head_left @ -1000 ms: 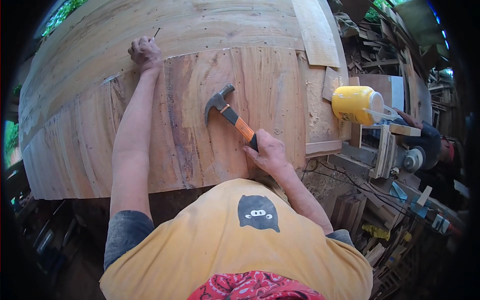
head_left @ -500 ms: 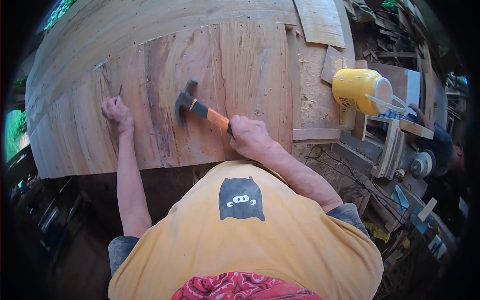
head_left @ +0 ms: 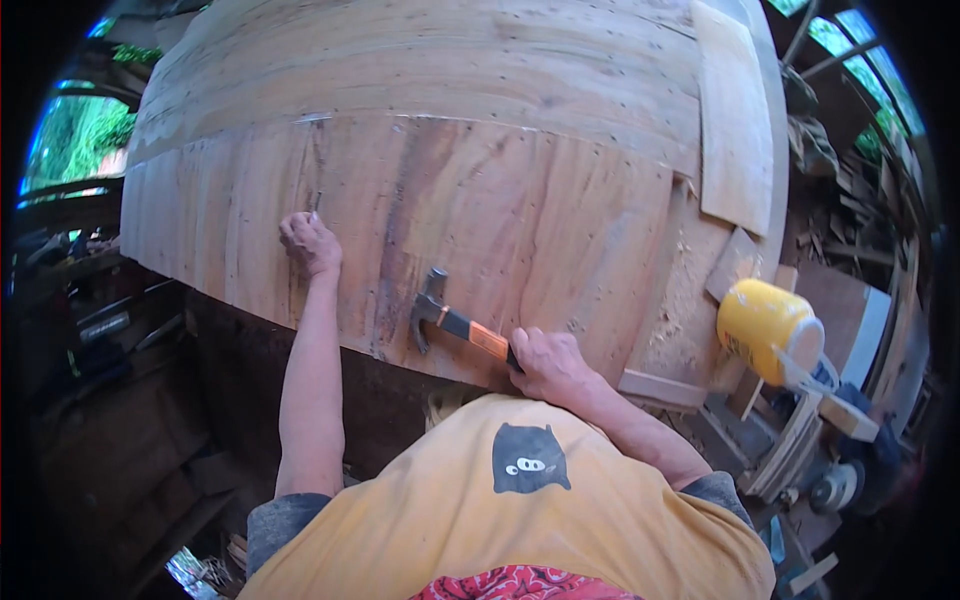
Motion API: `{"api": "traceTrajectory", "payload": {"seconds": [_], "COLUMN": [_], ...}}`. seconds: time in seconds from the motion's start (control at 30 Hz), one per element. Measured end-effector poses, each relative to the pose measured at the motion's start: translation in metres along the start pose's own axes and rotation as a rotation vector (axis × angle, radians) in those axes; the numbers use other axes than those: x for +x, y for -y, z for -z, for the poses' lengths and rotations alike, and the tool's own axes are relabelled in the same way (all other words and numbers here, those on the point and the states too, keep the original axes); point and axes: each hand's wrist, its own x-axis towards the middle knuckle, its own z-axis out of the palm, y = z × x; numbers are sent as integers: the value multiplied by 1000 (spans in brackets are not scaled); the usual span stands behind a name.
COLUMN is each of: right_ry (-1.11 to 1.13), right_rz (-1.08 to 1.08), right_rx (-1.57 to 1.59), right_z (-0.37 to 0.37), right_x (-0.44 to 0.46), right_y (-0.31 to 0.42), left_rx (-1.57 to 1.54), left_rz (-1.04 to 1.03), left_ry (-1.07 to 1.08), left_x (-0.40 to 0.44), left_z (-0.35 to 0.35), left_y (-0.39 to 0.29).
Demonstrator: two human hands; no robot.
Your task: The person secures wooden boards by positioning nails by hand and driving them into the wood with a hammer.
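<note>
My left hand (head_left: 312, 245) is closed around a thin nail (head_left: 317, 203), whose end sticks up past the fingers over the wooden planks (head_left: 470, 200). The fingers are pinched together. Nearer my body, my right hand (head_left: 548, 362) grips the end of a claw hammer (head_left: 455, 322) with a black and orange handle. The hammer's dark head points left, above the planks near their front edge. Small dark nail marks dot the boards.
A yellow tub (head_left: 768, 330) lies on its side at the right, near a thin loose board (head_left: 735, 120) and sawdust. Beyond it are wooden offcuts, a grinding disc (head_left: 836, 487) and a partly seen person in dark clothes (head_left: 880, 455).
The view has shifted, so the planks and tub sit further right and lower. Since a second ago my left hand has come from the upper boards to the lower planks. Both hands keep their holds.
</note>
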Motion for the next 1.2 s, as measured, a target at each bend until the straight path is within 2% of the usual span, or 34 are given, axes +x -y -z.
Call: {"api": "traceTrajectory", "payload": {"seconds": [0.37, 0.57, 0.67, 0.83, 0.93, 1.07, 1.17, 1.2], "right_ry": [38, 170, 92, 158, 314, 181, 261, 225], "right_rz": [56, -66, 1, -11, -116, -13, -76, -51], "right_rx": [-92, -88, -87, -91, -94, -84, -131, -129], "right_z": [-2, 1, 3, 5, 2, 4, -3, -5], "right_x": [11, 13, 15, 19, 20, 21, 19, 18], "right_y": [-4, -1, -1, -4, -7, -8, -12, -14], "left_rx": [-89, -103, -128, -130, -122, -116, -120, -115], "left_rz": [54, 54, 33, 24, 9, 16, 3, 1], "left_ry": [50, 57, 47, 46, 39, 58, 61, 59], "left_x": [0, -1, -1, 0, 1, 1, 2, 2], "left_z": [13, 17, 13, 13, 17, 18, 17, 16], "left_y": [-11, -14, -12, -11, -13, -15, -12, -12]}}
